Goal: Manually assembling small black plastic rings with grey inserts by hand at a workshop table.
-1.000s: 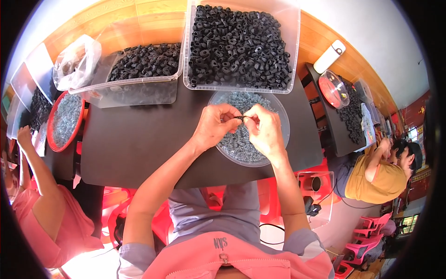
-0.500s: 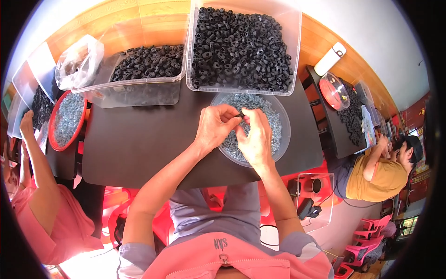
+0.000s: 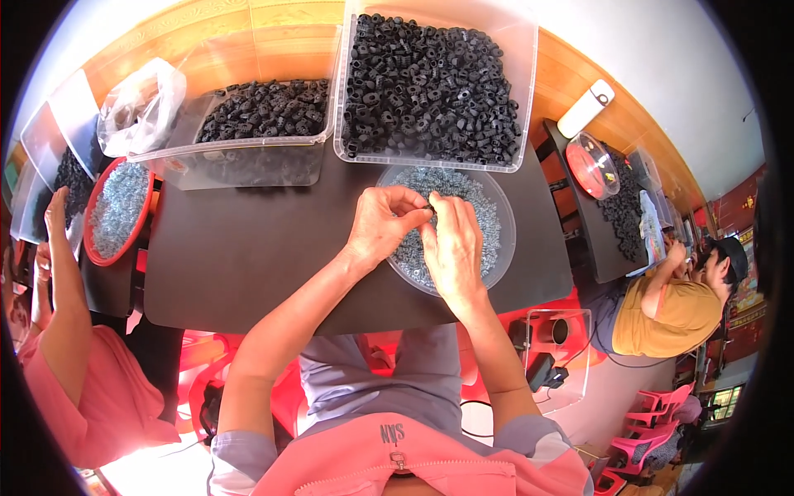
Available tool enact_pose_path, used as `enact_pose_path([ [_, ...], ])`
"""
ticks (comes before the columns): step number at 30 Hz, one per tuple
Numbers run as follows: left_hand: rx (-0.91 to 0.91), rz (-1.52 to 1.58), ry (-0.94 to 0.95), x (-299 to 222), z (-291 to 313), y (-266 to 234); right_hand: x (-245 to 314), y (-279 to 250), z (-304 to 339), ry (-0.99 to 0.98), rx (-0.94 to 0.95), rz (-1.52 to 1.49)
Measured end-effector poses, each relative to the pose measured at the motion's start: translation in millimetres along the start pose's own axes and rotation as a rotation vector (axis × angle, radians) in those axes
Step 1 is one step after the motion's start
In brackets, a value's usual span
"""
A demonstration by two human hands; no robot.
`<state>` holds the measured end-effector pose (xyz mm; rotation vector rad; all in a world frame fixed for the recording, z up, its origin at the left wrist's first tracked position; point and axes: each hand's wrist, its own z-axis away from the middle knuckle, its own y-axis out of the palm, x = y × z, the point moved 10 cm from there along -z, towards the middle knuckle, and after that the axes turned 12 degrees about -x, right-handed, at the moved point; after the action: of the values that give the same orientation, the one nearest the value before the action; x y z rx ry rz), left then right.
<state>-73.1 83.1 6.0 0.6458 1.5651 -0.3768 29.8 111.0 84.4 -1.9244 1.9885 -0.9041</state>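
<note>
Black part [image 3: 429, 208] sat above the bowl [image 3: 508, 227], pinched in the grip of your left hand [image 3: 379, 225]; your right hand's [image 3: 453, 246] hold was unclear. Likely light and stiff, it suited pinching by its edges.

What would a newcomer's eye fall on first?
Probably the clear rectangular plastic bin of small black plastic parts, at the far right of the dark table. Nearer, over a round translucent plastic bowl of shiny bluish-grey coil-like pieces, the person's bare left hand pinches a tiny dark piece, the bare right hand close by.
</note>
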Motion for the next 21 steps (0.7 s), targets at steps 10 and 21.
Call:
enact_pose_path([
  [10, 0.061, 0.139, -0.047, -2, 2, 6, -2, -6, 1, 0.008, -0.075, -0.073],
  [21, -0.448, -0.11, 0.526, -94, 7, -58, -26, -11, 7, 0.206, -0.127, -0.184],
])
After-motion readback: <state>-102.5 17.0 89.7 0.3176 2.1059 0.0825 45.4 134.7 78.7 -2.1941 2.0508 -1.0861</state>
